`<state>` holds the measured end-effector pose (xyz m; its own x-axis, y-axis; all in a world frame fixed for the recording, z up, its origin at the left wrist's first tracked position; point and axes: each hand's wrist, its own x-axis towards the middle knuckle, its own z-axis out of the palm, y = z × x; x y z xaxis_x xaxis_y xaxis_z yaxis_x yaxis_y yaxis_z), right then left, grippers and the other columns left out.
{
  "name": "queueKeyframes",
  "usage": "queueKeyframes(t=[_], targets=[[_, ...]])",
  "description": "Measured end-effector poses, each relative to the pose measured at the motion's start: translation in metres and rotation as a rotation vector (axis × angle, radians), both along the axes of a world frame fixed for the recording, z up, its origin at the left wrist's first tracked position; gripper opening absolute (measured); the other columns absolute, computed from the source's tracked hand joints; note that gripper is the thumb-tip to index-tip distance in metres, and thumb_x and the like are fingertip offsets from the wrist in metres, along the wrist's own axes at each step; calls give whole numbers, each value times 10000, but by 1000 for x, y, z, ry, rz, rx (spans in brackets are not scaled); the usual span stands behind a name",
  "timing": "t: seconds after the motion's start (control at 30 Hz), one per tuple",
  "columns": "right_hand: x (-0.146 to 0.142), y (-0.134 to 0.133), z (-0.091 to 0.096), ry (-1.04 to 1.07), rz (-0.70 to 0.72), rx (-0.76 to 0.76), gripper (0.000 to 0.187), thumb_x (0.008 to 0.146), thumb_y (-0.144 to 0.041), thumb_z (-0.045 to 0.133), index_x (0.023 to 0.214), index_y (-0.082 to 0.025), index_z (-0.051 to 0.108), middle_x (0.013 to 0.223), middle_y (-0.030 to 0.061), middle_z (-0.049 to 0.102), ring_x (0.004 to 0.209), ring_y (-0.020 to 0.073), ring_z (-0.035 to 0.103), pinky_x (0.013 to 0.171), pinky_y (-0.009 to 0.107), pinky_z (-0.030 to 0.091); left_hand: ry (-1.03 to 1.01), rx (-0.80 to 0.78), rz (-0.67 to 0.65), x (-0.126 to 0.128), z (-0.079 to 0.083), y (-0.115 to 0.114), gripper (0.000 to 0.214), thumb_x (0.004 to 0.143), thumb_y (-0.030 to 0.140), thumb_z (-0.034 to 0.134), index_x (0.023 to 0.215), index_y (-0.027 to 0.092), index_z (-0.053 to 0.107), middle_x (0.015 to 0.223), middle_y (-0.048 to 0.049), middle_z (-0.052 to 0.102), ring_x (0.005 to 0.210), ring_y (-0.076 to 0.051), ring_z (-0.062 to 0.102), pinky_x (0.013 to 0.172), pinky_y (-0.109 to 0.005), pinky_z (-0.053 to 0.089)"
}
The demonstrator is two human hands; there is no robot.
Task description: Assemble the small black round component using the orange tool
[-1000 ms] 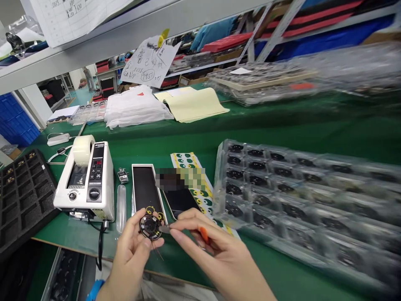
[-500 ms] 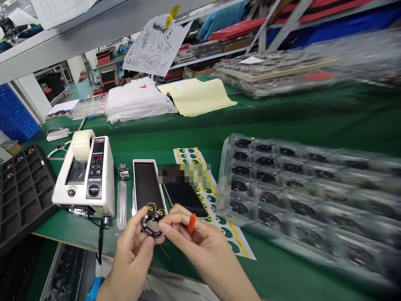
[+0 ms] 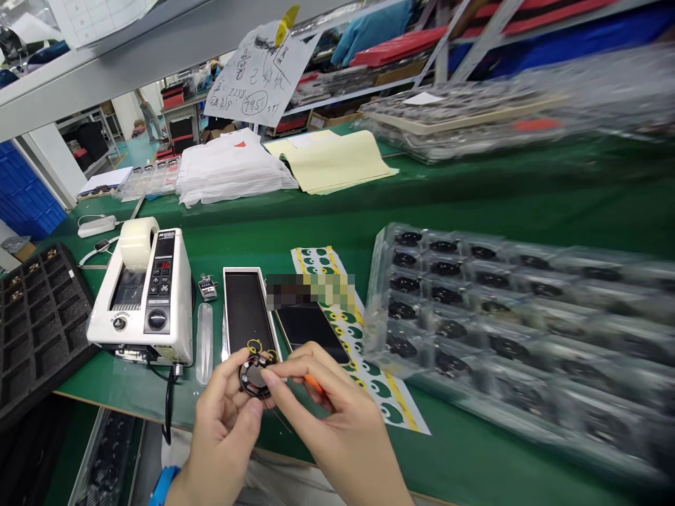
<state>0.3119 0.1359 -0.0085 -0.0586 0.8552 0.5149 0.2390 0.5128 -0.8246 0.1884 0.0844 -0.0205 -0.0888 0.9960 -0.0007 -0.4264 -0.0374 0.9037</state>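
Looking down, I see my left hand (image 3: pixel 226 422) pinching the round black part (image 3: pixel 254 377) by its rim. My right hand (image 3: pixel 337 436) clasps an orange tool (image 3: pixel 315 384) and touches the part. A tape dispenser (image 3: pixel 142 295) stands up-left of that grip.

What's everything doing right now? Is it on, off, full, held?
Disc, pinched in the left hand.
Orange tool, tucked in the right hand, mostly hidden.
Dispenser, on, red digits lit, tape roll loaded.
Phone, screen dark.
Clear tray, pockets filled with black parts.
Black tray, a few parts in far-left pockets.
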Motion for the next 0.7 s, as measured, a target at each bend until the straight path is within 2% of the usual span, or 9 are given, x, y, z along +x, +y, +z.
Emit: queueKeyframes(t=[0.17,0.27,0.4,0.57,0.7], targets=[[-1,0,0,-35,9,88,176,925,-146,599,768,-219,633,715,-1,554,616,144,574,514,226,446,48,3,43,-2,0,4,279,905,347,740,1180,297,720,1235,-49,736,1057,-193,712,897,-220,563],[-2,-3,-3,-68,-13,134,158,928,-135,594,795,-216,622,738,4,556,617,147,588,525,233,475,110,-44,97,-3,0,7,253,883,366,762,1101,241,737,1053,-58,778,934,-170,719,835,-206,555],[-4,-7,-8,-144,-60,216,109,944,-123,586,884,-210,612,771,13,555,629,143,601,541,232,501,139,-84,203,0,1,9,259,853,413,783,1018,217,747,818,-30,748,769,-150,691,726,-194,541],[-9,-11,-11,-243,-164,297,86,972,-138,548,960,-212,592,790,26,566,630,145,612,530,235,500,95,-99,238,5,2,13,337,777,468,836,954,197,743,798,-55,771,743,-175,714,704,-211,563],[-11,-10,-13,-179,-167,254,84,959,-154,581,933,-225,545,787,20,575,651,156,616,541,234,507,52,-77,254,6,-2,14,298,789,433,838,949,202,741,798,-47,781,758,-171,731,715,-202,575]])
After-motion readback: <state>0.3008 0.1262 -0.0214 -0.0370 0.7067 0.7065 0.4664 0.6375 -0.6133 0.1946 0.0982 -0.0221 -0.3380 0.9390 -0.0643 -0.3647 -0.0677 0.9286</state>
